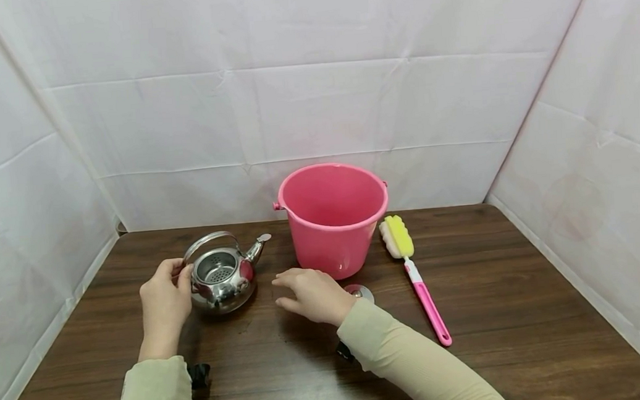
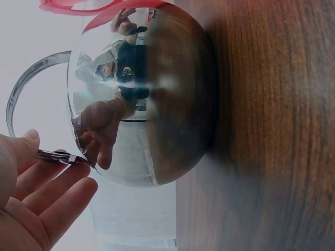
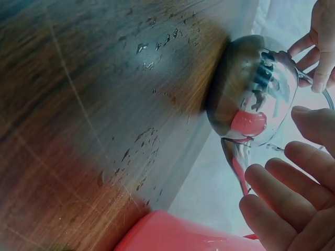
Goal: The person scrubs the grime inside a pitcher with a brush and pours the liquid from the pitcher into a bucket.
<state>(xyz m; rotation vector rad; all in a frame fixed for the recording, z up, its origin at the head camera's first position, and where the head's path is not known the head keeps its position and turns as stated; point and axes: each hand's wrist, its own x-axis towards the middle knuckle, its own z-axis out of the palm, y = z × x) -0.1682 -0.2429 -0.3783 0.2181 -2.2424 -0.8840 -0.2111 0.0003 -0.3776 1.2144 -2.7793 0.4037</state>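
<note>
A shiny steel teapot (image 1: 223, 293) stands upright on the left of the table, lidless, with a perforated strainer (image 1: 217, 269) in its mouth. Its spout points right, toward the bucket. With thumb and fingers my left hand (image 1: 165, 300) pinches the lower end of the teapot's arched handle (image 2: 23, 86). My right hand (image 1: 315, 296) hovers over the table between teapot and bucket, its fingers relaxed and holding nothing. Partly hidden by the right forearm is a small round lid (image 1: 364, 292) with a knob.
Behind the right hand is a pink bucket (image 1: 334, 248). A bottle brush (image 1: 427, 301) with a yellow and white sponge head lies to its right. Water drops (image 3: 149, 49) dot the wooden table (image 1: 528, 309). White sheets (image 1: 313, 101) enclose the back and sides.
</note>
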